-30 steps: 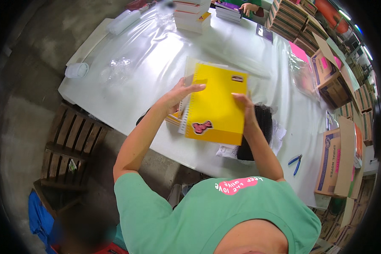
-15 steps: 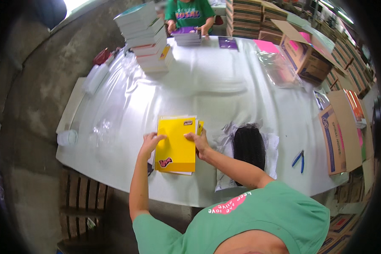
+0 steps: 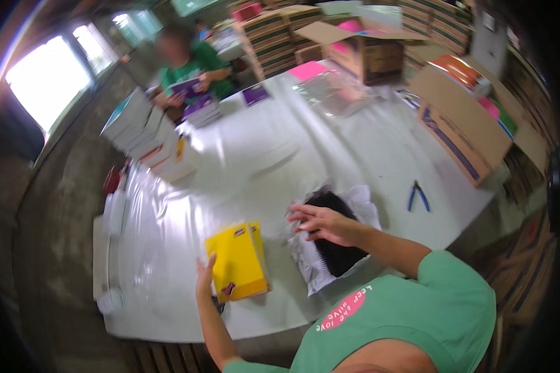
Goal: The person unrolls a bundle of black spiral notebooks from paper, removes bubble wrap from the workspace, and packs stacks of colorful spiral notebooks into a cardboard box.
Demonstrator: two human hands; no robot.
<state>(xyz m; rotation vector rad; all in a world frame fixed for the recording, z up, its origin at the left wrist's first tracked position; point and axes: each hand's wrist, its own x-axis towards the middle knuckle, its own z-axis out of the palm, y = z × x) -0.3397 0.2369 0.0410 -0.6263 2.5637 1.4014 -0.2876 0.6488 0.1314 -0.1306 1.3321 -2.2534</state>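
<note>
A small stack of yellow notebook covers and sheets lies on the table in front of me, its right side slightly fanned out. My left hand is at the stack's left edge, thumb and fingers apart, touching or very close to it. To the right, my right hand reaches over a bundle of black spiral binding coils. Its fingers are spread and nothing shows in them. Crumpled white wrapping lies under and around the coils. Blue-handled pliers lie farther right. A small dark object is partly hidden beneath the stack.
A tall stack of books stands at the far left. Beyond it, a co-worker in green handles purple notebooks. Open cartons stand on the right, with clear plastic film and pink sheets at the back.
My right hand has let go of the yellow stack and moved right, over the coils. My left hand has loosened at the stack's left edge. The view has turned right; the co-worker has lifted a purple notebook.
</note>
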